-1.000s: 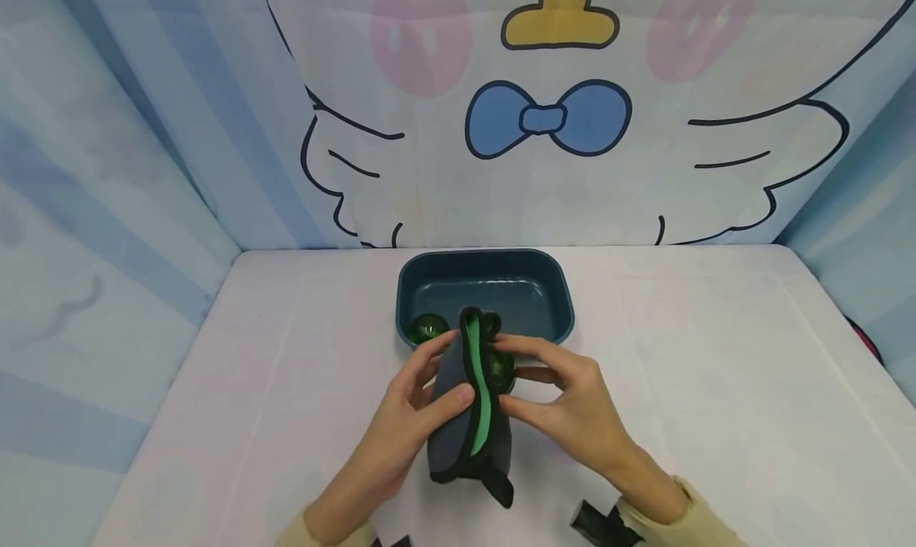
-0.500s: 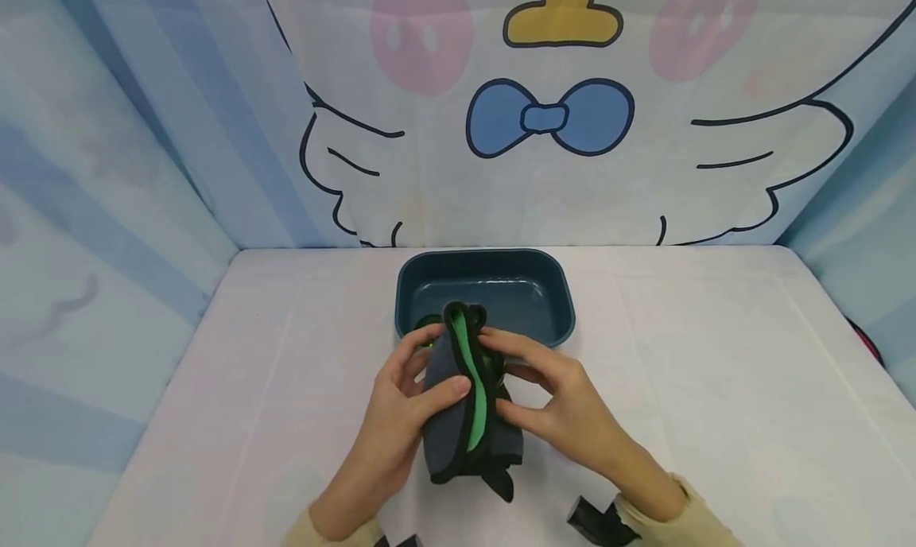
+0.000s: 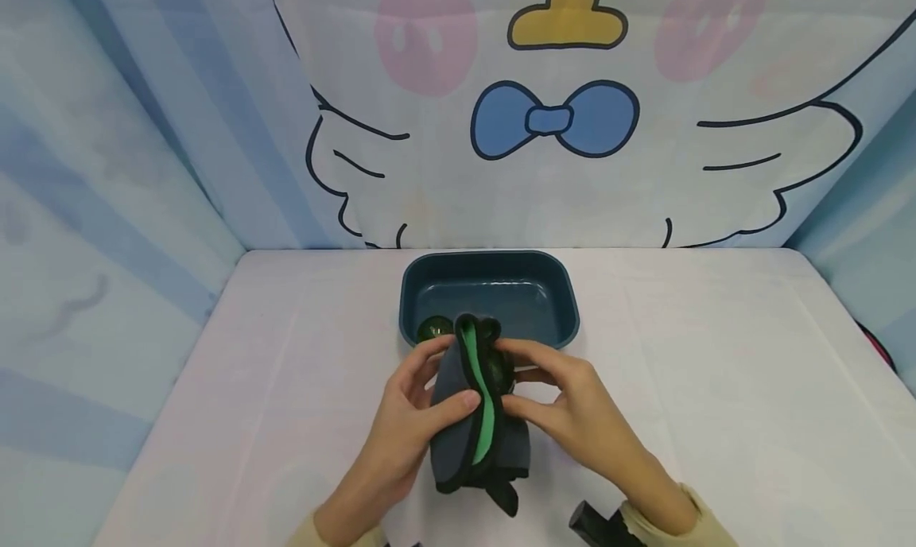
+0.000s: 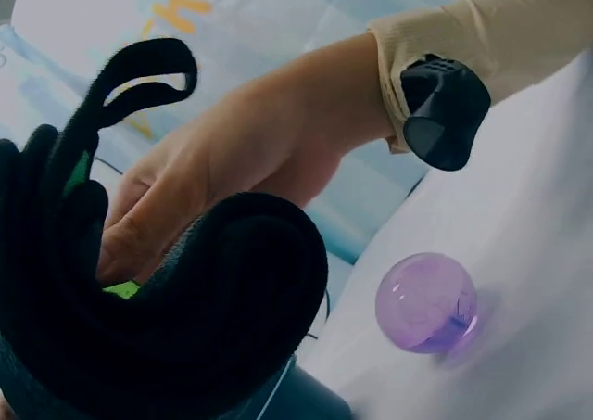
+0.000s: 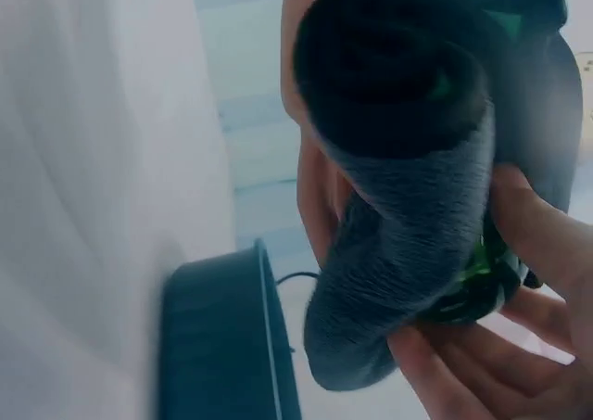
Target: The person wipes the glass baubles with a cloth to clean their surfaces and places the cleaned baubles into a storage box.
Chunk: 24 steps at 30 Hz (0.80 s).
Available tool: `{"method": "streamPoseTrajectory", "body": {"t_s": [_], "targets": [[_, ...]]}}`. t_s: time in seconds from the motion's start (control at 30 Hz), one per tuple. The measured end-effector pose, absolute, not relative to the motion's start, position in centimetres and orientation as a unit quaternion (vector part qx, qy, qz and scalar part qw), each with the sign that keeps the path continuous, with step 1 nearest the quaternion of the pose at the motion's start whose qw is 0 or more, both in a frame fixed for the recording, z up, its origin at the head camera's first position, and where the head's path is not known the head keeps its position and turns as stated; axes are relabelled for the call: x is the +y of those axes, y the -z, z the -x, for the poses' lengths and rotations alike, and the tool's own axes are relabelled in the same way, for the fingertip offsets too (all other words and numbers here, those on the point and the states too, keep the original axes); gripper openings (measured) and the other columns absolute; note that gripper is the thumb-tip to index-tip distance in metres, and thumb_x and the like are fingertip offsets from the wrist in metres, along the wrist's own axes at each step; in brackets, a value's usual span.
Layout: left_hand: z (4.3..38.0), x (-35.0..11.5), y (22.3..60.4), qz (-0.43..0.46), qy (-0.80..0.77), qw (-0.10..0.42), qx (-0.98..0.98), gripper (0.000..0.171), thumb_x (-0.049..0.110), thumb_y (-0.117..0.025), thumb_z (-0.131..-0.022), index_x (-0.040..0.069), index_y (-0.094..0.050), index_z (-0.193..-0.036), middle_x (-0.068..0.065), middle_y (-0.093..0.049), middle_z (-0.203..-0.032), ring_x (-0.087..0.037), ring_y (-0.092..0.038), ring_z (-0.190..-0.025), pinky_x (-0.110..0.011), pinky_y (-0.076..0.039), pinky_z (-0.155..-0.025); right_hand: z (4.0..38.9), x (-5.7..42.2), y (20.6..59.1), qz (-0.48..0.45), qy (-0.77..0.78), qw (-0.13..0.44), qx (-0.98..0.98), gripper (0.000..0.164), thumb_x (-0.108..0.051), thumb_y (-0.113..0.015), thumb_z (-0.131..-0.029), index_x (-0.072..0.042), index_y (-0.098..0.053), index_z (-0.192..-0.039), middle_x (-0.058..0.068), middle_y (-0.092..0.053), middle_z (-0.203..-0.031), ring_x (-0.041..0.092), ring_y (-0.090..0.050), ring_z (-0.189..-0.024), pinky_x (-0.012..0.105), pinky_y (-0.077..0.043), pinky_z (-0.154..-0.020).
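A dark grey fabric pouch [image 3: 451, 444] with black edging stands in front of the blue tub, its long slit showing a green lining. My left hand [image 3: 411, 420] grips its left side, thumb along the slit. My right hand [image 3: 572, 396] holds a glossy dark green ball [image 3: 501, 370] against the pouch's right side; index finger and thumb touch the black edge. In the right wrist view the green ball [image 5: 477, 286] is partly covered by fabric and fingers. A black loop [image 4: 148, 77] sticks out from the pouch in the left wrist view.
The blue tub [image 3: 494, 300] sits at the table's back edge, with another green ball [image 3: 434, 327] in its front left corner. A purple clear ball [image 4: 426, 301] rests on the white table in the left wrist view. Printed curtains [image 3: 551, 197] enclose the table.
Both hands and the pouch shift slightly left, then back right and a little nearer. The green ball at the right hand shows less and looks darker than before.
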<state>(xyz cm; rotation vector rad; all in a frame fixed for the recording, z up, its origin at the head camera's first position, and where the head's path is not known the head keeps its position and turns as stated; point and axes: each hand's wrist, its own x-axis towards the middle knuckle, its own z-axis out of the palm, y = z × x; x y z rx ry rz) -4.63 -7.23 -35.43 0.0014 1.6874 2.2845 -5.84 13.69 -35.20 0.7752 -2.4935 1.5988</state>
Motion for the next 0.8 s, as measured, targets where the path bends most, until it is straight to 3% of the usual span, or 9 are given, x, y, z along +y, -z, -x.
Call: {"method": "streamPoseTrajectory", "body": {"t_s": [0.2,0.4,0.5,0.63,0.8], "targets": [[4.9,-7.4,35.6,0.033,-0.810,0.172,0.559,0.065,0.013,-0.074,-0.086,0.020,-0.044,-0.143,-0.016,-0.052,-0.139,-0.024,-0.064,-0.113,-0.035,-0.056,-0.090,5.7,13.3,35.2,-0.251,-0.498,0.043,-0.829,0.060,-0.004,-0.079,-0.083,-0.015,-0.058,-0.138,0.001,-0.058,-0.134,0.016,-0.060,-0.117,0.029,-0.057,-0.087],[4.9,-7.4,35.5,0.035,-0.813,0.184,0.552,0.066,0.013,-0.074,-0.085,0.018,-0.044,-0.143,-0.016,-0.052,-0.139,-0.023,-0.064,-0.113,-0.034,-0.055,-0.091,5.8,13.8,34.8,-0.297,-0.469,0.058,-0.830,0.070,0.002,-0.082,-0.076,-0.012,-0.054,-0.139,0.002,-0.058,-0.132,0.012,-0.061,-0.108,0.027,-0.057,-0.085],[4.9,-7.4,35.4,0.034,-0.813,0.185,0.551,0.065,0.013,-0.075,-0.085,0.018,-0.045,-0.143,-0.016,-0.052,-0.139,-0.023,-0.064,-0.113,-0.034,-0.055,-0.091,6.0,14.1,34.9,-0.326,-0.445,0.099,-0.828,0.071,0.000,-0.085,-0.073,-0.012,-0.056,-0.137,0.003,-0.058,-0.133,0.015,-0.059,-0.114,0.023,-0.053,-0.091],[4.8,-7.4,35.4,0.031,-0.812,0.182,0.554,0.064,0.012,-0.075,-0.085,0.018,-0.046,-0.142,-0.015,-0.052,-0.138,-0.024,-0.064,-0.112,-0.035,-0.055,-0.090,6.3,14.4,35.1,-0.362,-0.434,0.152,-0.811,0.067,-0.001,-0.086,-0.072,-0.009,-0.061,-0.133,0.006,-0.059,-0.131,0.020,-0.058,-0.119,0.017,-0.047,-0.099],[4.6,-7.3,35.1,0.018,-0.812,0.174,0.557,0.066,0.011,-0.077,-0.083,0.017,-0.047,-0.141,-0.013,-0.050,-0.141,-0.025,-0.061,-0.115,-0.036,-0.054,-0.092,6.4,14.3,35.6,-0.358,-0.459,0.149,-0.799,0.053,-0.001,-0.077,-0.082,-0.004,-0.060,-0.132,0.010,-0.063,-0.125,0.019,-0.065,-0.109,0.021,-0.055,-0.087]]}}
